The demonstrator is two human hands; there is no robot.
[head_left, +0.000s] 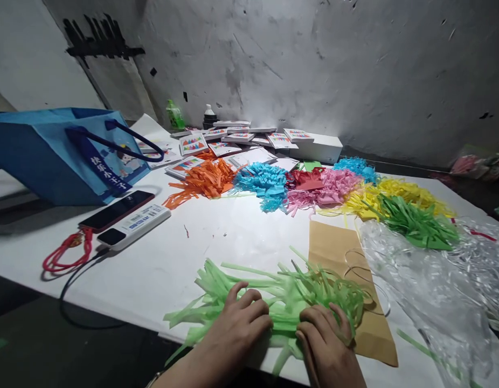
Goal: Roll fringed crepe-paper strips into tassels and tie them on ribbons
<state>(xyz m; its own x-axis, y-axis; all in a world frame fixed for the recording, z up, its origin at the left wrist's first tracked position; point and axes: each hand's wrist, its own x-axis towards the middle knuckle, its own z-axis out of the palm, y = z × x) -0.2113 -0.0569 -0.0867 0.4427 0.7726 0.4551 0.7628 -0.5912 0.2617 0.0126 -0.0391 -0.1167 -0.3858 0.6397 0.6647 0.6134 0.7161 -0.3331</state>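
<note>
A light green tissue-paper fringe (pixel 284 302) lies spread near the front edge of the white table, its cut strips fanning out to both sides. My left hand (pixel 247 318) is on its left part, fingers bent and pressed onto the paper. On the right part, my right hand (pixel 326 334) curls its fingers round the band of paper, thumb towards me. A short gap of green paper shows between the two hands. Partly under the right end of the fringe is a flat brown paper sheet or envelope (pixel 338 245), with thin loops of cord on it.
Orange (pixel 211 180), blue (pixel 261 180), pink (pixel 334 188), yellow (pixel 411 194) and green fringe bundles (pixel 419 223) line the back. Clear plastic (pixel 419 285) lies right. A blue bag (pixel 67 156), phone (pixel 118 210) and white device with cable (pixel 134 226) stand left. Small boxes (pixel 193 143) are piled behind.
</note>
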